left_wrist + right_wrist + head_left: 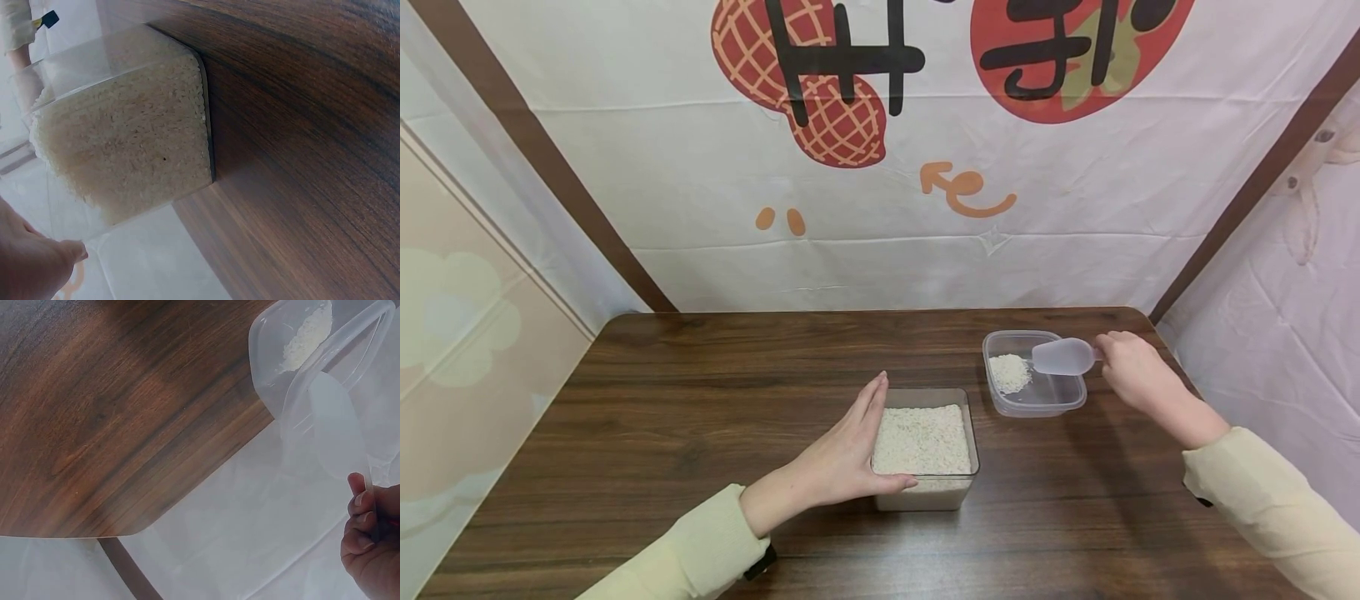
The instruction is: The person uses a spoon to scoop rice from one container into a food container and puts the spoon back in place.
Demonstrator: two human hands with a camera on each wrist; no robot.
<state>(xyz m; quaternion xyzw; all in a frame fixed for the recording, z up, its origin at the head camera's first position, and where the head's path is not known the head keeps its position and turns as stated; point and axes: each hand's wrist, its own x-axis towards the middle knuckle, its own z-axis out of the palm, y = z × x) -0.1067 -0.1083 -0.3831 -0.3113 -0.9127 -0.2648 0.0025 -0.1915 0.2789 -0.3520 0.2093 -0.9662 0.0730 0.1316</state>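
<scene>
Plastic scoop held over the clear food tub.
From here I see the right hand gripping the scoop, with a small rice heap at the tub's left. The left hand, fingers straight, spans the side of the rice-filled container, left of the tub on the surface. For what looks like pouring rice, I'd tip slowly, low inside the rim, so grains don't scatter.

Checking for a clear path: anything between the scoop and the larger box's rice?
Only the left wall of the small tub and the right wall of the larger box; nothing visible blocks a path over them from the scoop to the rice. The left hand is at the box's left.
</scene>
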